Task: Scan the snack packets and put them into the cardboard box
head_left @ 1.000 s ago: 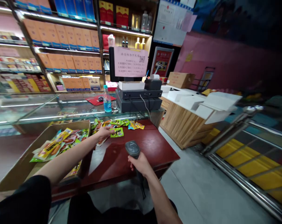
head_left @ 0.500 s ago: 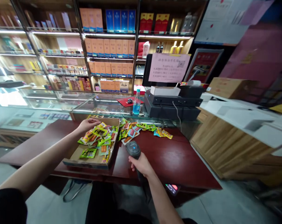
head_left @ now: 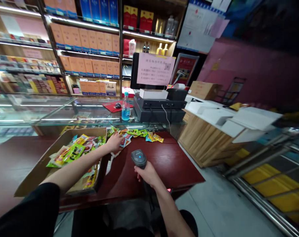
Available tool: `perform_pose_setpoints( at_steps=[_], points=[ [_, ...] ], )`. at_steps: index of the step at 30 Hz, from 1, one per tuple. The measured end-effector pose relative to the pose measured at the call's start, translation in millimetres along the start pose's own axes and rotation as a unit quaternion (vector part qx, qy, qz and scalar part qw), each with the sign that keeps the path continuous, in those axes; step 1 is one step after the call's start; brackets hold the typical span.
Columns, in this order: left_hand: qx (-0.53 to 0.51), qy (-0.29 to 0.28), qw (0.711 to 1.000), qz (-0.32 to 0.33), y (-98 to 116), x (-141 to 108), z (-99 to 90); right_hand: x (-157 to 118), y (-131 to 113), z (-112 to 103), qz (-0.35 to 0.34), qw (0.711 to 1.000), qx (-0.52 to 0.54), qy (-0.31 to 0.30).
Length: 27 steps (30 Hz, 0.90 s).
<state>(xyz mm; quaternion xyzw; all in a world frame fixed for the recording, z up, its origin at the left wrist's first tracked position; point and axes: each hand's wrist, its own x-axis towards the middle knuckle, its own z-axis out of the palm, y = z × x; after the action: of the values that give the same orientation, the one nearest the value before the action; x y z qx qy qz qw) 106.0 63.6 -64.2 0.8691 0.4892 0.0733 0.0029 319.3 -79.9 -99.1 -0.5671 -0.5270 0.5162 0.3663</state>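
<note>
My right hand (head_left: 147, 173) is wrapped round the handle of a dark grey barcode scanner (head_left: 138, 158), its head pointing away from me over the table. Beyond the near-side box wall, my left hand (head_left: 115, 143) reaches onto the loose pile of small snack packets (head_left: 126, 139), fingers stretched out and touching the pile. No packet is clearly lifted in it. Left of that hand stands an open cardboard box (head_left: 36, 164) holding several green, yellow and clear sausage packets (head_left: 74, 152). My left forearm crosses above the box and hides part of its contents.
A blue drink bottle (head_left: 125, 108) stands on the glass counter (head_left: 90, 113) behind the dark red table (head_left: 164, 164). Right of it are a monitor with a pink sheet (head_left: 154, 70) and a black cash drawer (head_left: 159, 113). A few yellow packets (head_left: 155, 137) lie farther right.
My left hand has moved right, from over the box to the loose packets on the table. The view has turned right. My right hand keeps hold of the scanner.
</note>
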Motion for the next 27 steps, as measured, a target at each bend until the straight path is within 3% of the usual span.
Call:
perform_pose_setpoints(
  at_steps=[3, 7, 12, 15, 17, 20, 22, 24, 27],
  points=[
    [0.060, -0.047, 0.997, -0.022, 15, 15, 17.8, 1, 4, -13, 0.000, 1.000, 0.002, 0.015],
    [0.046, -0.046, 0.997, -0.032, 18, 20, 17.9, 4, 13, -24, -0.007, 1.000, 0.016, 0.018],
    [-0.096, -0.001, 0.993, -0.073, 2, 22, 2.6, 2, 18, -26, 0.000, 1.000, 0.026, 0.015],
    [-0.211, 0.006, 0.971, -0.115, -2, 23, 2.7, -2, 17, -25, 0.013, 1.000, 0.024, 0.010],
    [-0.353, -0.023, 0.920, -0.171, 4, 23, 9.3, -5, 18, -24, 0.015, 0.999, 0.026, 0.011],
    [-0.577, -0.066, 0.781, -0.232, 22, 22, 23.2, -9, 21, -27, 0.008, 0.999, 0.029, 0.014],
    [-0.652, -0.084, 0.710, -0.251, 36, 22, 31.3, -11, 24, -30, 0.002, 0.999, 0.029, 0.015],
    [-0.675, -0.108, 0.682, -0.261, 49, 24, 37.3, -14, 28, -34, 0.004, 0.999, 0.029, 0.020],
    [-0.662, -0.129, 0.691, -0.262, 62, 28, 44.9, -19, 34, -40, 0.012, 0.999, 0.029, 0.036]
  ],
)
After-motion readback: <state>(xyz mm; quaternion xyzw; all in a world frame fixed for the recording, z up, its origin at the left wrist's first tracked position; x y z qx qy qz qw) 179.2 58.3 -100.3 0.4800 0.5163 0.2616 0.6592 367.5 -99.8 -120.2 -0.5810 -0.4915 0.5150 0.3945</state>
